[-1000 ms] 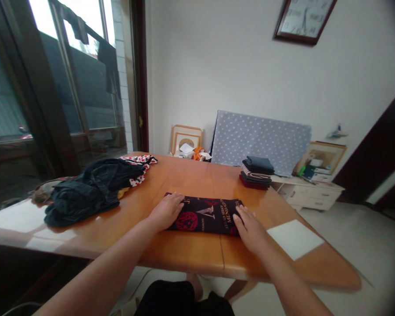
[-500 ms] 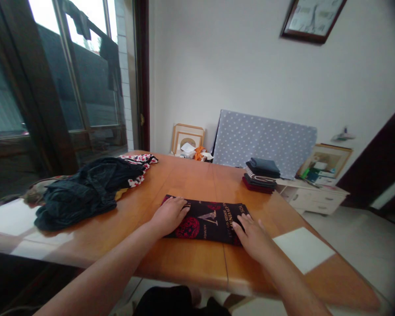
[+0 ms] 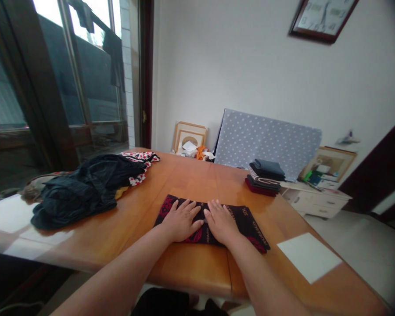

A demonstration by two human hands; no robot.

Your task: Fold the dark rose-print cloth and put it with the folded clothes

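A folded black garment (image 3: pixel 250 224) with red patterns and pale lettering lies flat near the front of the wooden table. My left hand (image 3: pixel 184 219) rests palm down on its left half, fingers spread. Close beside it, my right hand (image 3: pixel 220 220) lies flat on the middle of the cloth, fingers stretched toward the far edge. Neither hand grips the fabric. The parts of the print under both hands are hidden.
A loose heap of dark clothes (image 3: pixel 85 188) covers the table's left side. Toward the far right stands a stack of folded clothes (image 3: pixel 266 177). A white sheet (image 3: pixel 309 257) lies near the right edge of the wooden table (image 3: pixel 191 265).
My right hand has moved left from the garment's right end to its middle, beside my left hand. The garment's right end now spreads further right. The view has shifted slightly.
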